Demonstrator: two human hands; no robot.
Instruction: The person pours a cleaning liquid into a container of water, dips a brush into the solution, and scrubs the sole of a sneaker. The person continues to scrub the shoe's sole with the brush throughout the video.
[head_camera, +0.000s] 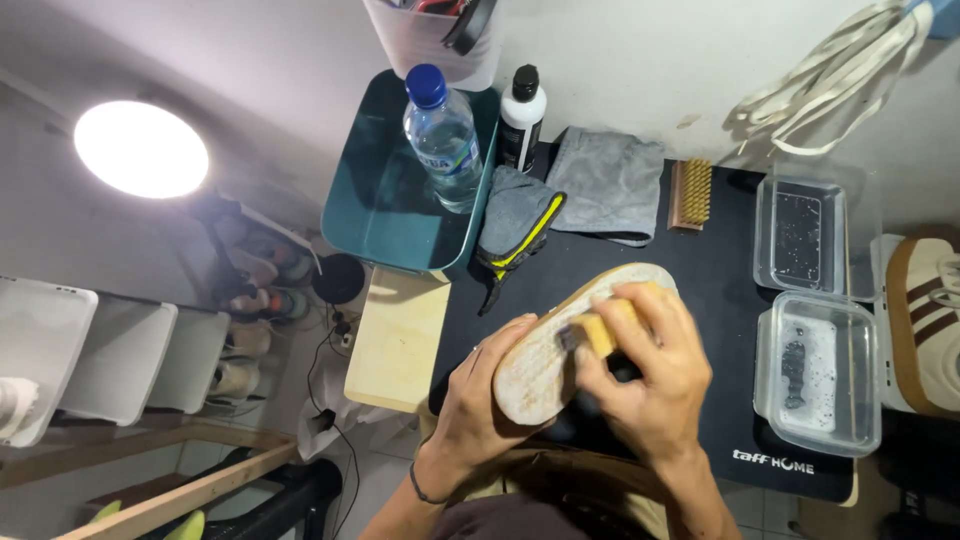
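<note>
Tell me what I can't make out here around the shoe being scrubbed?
- Shoe, head view: only its sole shows; the upper faces away.
- Brush: mostly covered by the right hand.
- Second shoe: cut off by the right edge.
- Clear tub above: cut off by the top edge.

I have a shoe (545, 355) turned sole-up, its pale, dirty outsole facing me, toe end pointing away toward the far right, heel end low near my wrist. It is lifted above the near edge of the black mat. Against the sole's middle I press a small wooden-backed brush (597, 330), tan block uppermost.
</note>
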